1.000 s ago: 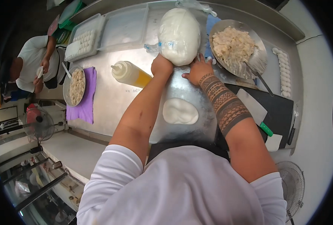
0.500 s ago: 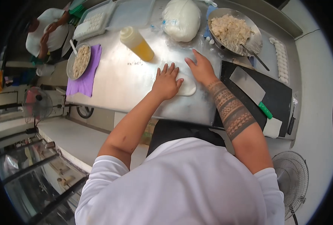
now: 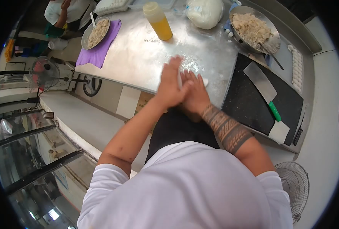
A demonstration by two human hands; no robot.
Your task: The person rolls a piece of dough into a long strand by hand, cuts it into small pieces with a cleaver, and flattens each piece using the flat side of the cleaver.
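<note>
Left hand (image 3: 171, 85) straight-fingered, right hand (image 3: 196, 94) overlapping, its fingers (image 3: 194, 79) parted, dough (image 3: 205, 82) alongside

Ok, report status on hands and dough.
Left hand, right hand close together, blurred. White dough on table, partly hidden behind right hand. Bottle beyond, clear of hands.

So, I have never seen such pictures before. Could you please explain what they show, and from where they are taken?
There is no machine: these are a person's bare hands. One camera, worn on the person's head, takes all the pictures, looking forward and down.

The left hand and right hand are close together near the table edge. They are blurred; I cannot tell whether they touch or hold anything. A piece of white dough shows just behind them.

Farther back are a bottle of yellow liquid and a large white lump. On the right, a knife lies on a black board.
</note>
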